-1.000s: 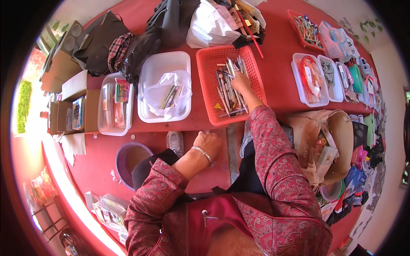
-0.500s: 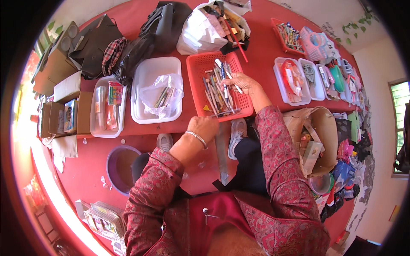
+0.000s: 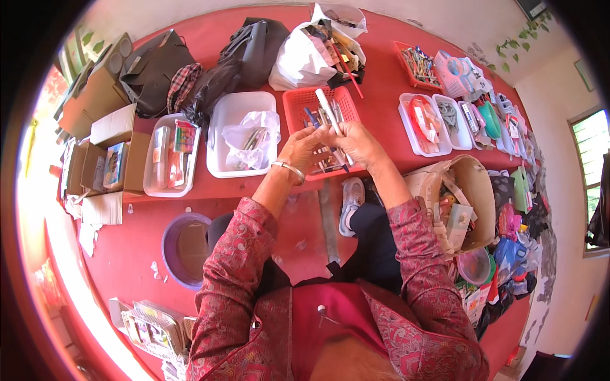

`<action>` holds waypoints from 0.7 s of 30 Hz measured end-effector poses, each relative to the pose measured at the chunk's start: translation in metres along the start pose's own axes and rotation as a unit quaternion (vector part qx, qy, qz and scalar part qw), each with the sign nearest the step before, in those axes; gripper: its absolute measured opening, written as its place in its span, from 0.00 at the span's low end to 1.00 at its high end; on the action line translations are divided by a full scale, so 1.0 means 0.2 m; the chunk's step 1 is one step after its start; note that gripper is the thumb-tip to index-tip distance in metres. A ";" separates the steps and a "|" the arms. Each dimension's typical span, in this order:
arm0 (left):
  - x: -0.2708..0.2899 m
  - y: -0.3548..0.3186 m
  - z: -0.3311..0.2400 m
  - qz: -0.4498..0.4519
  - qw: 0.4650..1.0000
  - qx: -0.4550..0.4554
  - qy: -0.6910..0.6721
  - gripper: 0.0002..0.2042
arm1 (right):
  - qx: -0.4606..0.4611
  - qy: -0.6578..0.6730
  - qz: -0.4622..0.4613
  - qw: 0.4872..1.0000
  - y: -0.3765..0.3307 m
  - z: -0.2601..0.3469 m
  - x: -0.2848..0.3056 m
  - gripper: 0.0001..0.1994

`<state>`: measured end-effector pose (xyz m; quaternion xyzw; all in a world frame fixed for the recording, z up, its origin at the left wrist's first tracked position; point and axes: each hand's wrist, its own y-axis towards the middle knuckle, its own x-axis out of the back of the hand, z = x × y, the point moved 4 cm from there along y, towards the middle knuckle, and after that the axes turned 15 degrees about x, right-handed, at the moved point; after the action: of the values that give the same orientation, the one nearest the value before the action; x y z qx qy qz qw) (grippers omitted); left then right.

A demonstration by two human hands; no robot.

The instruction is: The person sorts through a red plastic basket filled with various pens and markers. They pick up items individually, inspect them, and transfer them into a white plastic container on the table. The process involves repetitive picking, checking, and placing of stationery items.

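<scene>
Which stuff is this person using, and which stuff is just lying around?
Being used, it seems:
white pen, in the right hand, with the left hand close by
red basket of pens
maybe the crinkly plastic bag, holding pen-like things too

Just lying around, I think:
purple bucket
checked cloth
brown box

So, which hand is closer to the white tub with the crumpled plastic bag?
Left. The left hand is just right of the tub; the right hand is farther right.
</scene>
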<state>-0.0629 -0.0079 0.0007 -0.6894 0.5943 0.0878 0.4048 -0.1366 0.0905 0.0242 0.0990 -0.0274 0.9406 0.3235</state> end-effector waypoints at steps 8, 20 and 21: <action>0.12 0.03 0.02 0.122 0.984 -0.013 -0.129 0.15 | 0.014 -0.017 0.030 0.999 -0.06 0.08 -0.14 0.12; -0.03 -0.04 -0.06 0.274 0.941 -0.052 -0.190 0.23 | 0.014 0.162 -0.053 0.985 -0.16 0.09 0.04 0.10; -0.04 -0.04 -0.06 0.279 0.940 -0.054 -0.186 0.23 | -0.015 0.197 -0.045 0.979 -0.18 0.08 0.02 0.10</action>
<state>-0.0619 -0.0106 0.0161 -0.4880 0.6716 0.3561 0.4290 -0.1153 0.1201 0.0399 -0.0920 0.0271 0.9257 0.3659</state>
